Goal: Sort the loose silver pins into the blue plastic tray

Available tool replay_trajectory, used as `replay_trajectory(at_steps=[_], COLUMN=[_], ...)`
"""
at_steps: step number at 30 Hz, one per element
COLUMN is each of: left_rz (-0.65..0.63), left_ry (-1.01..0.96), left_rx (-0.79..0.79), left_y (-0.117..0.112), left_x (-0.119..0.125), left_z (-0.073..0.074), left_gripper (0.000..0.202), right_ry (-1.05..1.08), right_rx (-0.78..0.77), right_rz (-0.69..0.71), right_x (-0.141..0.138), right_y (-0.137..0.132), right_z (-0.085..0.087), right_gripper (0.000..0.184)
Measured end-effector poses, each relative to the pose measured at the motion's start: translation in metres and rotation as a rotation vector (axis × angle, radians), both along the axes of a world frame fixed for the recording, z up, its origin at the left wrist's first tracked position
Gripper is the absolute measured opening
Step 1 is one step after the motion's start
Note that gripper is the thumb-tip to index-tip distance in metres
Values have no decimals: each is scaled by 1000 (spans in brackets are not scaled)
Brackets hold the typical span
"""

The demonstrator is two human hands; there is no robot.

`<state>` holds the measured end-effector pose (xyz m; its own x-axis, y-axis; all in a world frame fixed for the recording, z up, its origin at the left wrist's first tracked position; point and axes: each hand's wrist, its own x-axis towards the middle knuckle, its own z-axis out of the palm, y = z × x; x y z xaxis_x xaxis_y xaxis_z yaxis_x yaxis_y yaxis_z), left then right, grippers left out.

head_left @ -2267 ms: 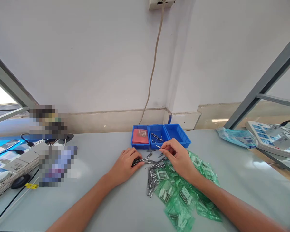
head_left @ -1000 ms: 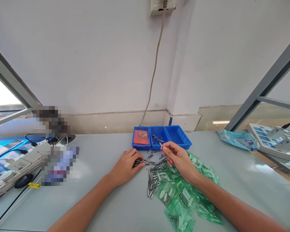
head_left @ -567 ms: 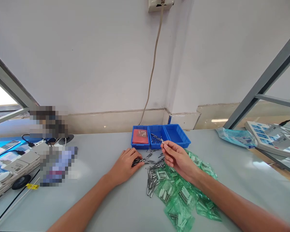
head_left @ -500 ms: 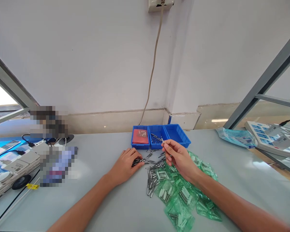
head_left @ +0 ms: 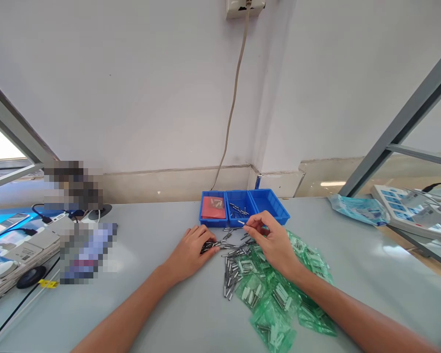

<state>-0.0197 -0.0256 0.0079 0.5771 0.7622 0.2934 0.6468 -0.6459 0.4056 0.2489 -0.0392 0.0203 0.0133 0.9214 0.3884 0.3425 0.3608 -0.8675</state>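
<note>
Nearest the viewer, green plastic bags filled with small metal pieces lay on the grey surface, below the right hand and partly under its forearm. Just left of the bags and below the gap between the two hands, a pile of loose metal pins was spread, reaching up to the left hand. That hand rested with curled fingers over some of the pins; whether it gripped any, I could not tell. The right hand pinched one slim pin between thumb and forefinger, its tip pointing left, above the surface. Just beyond the hands stood three blue bins in a row: the left one held a red packet, the middle one more pins. Farther beyond the hands, a cable hung down the pale wall.
</note>
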Motion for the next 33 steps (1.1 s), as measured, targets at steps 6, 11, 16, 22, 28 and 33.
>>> replay_trajectory(at_steps=[6,11,16,22,28,33], left_rz=[7,8,4,1,7,4], left_ry=[11,15,16,25,28,39], left_rx=[1,10,7,3,9,5], left_y=[-1,-2,-1,-1,-1,-1], left_x=[0,0,1,0,0,1], left_z=[2,2,2,2,3,2], left_gripper=[20,21,22,21,21,21], right_ry=[286,554,743,631,108,-53], right_rx=[-304,-491,-552,-499,-147,-6], right_rz=[195,310,373,339,113,32], right_x=[-3,-4,-2,0,0,2], right_y=[2,0,2,5,5,6], right_z=[2,6,6,3,-4,-8], right_gripper=[35,38,31,31,26,15])
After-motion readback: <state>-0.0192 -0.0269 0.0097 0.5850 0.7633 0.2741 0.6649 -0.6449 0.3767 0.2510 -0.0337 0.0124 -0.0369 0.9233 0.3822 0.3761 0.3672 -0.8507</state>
